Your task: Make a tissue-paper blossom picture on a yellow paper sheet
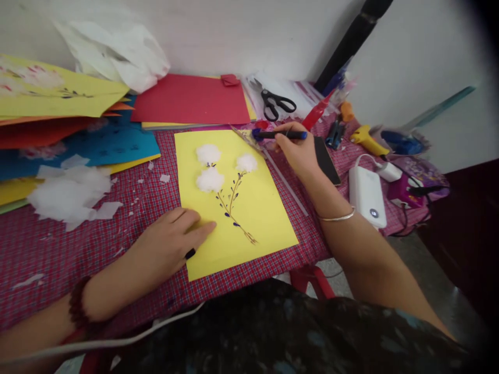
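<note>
A sheet of yellow paper (268, 208) lies on the cloth before me, with a drawn stem bearing small dark blue leaves (233, 202). White fluffy tufts (209, 179) sit as flower heads on it. My left hand (175, 236) rests flat on the sheet's left lower edge, fingers stretched, a black ring on one. Above the sheet's upper right corner, my right hand (298, 148) grips a black marker pen (284, 134) with a blue end. Its far end meets a small dark blue thing that I cannot make out clearly.
White fluff and paper scraps (72, 192) lie at left beside stacked coloured sheets (128, 148). Red paper (191, 101) and black-handled scissors (276, 104) are at the back. A white power bank (366, 195), a yellow glue gun (366, 139) and cables stand right. A white cable crosses near my lap.
</note>
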{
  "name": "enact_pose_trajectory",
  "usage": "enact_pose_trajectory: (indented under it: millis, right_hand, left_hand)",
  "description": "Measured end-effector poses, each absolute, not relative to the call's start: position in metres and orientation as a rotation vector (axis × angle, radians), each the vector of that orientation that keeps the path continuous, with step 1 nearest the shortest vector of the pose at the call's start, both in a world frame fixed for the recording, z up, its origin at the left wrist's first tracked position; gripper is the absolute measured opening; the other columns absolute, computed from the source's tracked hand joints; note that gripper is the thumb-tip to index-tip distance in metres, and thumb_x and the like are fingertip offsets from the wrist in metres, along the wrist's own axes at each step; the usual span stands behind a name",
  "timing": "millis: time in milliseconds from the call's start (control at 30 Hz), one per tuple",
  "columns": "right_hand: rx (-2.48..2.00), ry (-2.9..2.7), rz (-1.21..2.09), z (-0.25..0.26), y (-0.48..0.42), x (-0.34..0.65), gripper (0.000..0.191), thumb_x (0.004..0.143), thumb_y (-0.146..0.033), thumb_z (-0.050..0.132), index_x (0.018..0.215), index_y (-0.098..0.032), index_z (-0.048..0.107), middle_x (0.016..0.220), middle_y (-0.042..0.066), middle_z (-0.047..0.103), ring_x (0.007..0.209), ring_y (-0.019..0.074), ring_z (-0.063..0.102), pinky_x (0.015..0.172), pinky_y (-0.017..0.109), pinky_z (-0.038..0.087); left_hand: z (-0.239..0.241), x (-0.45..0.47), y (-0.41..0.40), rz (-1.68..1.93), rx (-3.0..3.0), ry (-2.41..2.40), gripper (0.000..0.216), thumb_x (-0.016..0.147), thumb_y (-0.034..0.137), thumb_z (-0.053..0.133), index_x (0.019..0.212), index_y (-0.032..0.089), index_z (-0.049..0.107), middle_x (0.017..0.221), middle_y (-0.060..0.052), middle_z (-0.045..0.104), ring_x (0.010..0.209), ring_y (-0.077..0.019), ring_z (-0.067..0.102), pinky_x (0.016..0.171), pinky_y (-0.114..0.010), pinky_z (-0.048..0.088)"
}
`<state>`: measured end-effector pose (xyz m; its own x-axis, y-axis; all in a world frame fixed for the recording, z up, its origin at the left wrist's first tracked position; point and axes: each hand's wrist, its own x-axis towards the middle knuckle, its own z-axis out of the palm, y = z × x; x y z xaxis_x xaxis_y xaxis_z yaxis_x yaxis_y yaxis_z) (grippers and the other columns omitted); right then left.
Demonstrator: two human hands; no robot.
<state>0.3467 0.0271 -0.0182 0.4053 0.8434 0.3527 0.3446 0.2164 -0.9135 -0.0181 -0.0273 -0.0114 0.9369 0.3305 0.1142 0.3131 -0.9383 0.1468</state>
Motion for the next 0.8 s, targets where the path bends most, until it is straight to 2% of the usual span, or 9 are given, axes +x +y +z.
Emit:
enact_pose_trajectory:
  millis: [167, 267, 400, 533, 800]
  right_hand:
    - [-1.339, -1.069, 0.535, 0.008, -0.029, 0.328, 0.030, 0.086, -0.053, 0.069, 0.093, -0.024, 0.069, 0.061, -0.001, 0.061, 0.055, 0.0135, 0.061, 0.053, 0.030, 0.049]
    - [-1.305, -1.063, 0.754, 0.011, -0.089, 0.299, 0.027, 0.088, -0.050, 0.068, 0.099, -0.026, 0.073, 0.067, 0.001, 0.068, 0.054, 0.0136, 0.061, 0.052, 0.030, 0.050]
    - [-1.295, -1.085, 0.955, -0.010, -0.143, 0.274, 0.022, 0.089, -0.042, 0.071, 0.103, -0.026, 0.074, 0.074, 0.001, 0.073, 0.062, 0.0140, 0.066, 0.059, 0.029, 0.055]
    - [-1.340, -1.131, 0.976, -0.025, -0.153, 0.273, 0.018, 0.087, -0.037, 0.075, 0.102, -0.026, 0.075, 0.079, 0.000, 0.075, 0.070, 0.0139, 0.070, 0.068, 0.028, 0.057]
    - [-1.362, -1.176, 0.971, -0.021, -0.149, 0.272, 0.015, 0.087, -0.035, 0.074, 0.100, -0.028, 0.075, 0.079, -0.001, 0.075, 0.071, 0.0137, 0.071, 0.068, 0.027, 0.056]
  left_hand:
    - [-0.012, -0.018, -0.028, 0.246, 2.972, 0.475, 0.053, 0.079, -0.002, 0.043, 0.124, 0.013, 0.065, 0.100, -0.013, 0.063, 0.093, -0.0275, 0.056, 0.079, -0.040, 0.052]
    - [-0.013, -0.018, -0.028, 0.246, 2.983, 0.481, 0.044, 0.088, 0.003, 0.043, 0.125, 0.013, 0.064, 0.100, -0.013, 0.064, 0.094, -0.0273, 0.057, 0.080, -0.040, 0.052]
    - [-0.013, -0.018, -0.028, 0.305, 3.007, 0.458, 0.029, 0.096, 0.011, 0.045, 0.116, 0.012, 0.067, 0.105, -0.012, 0.066, 0.097, -0.0259, 0.060, 0.084, -0.040, 0.053]
    - [-0.012, -0.019, -0.029, 0.333, 3.023, 0.481, 0.022, 0.096, 0.011, 0.048, 0.102, 0.015, 0.069, 0.108, -0.011, 0.069, 0.099, -0.0248, 0.063, 0.086, -0.039, 0.054]
    - [-0.010, -0.018, -0.030, 0.256, 3.044, 0.504, 0.022, 0.094, 0.010, 0.048, 0.099, 0.015, 0.070, 0.108, -0.012, 0.069, 0.102, -0.0268, 0.064, 0.086, -0.041, 0.056]
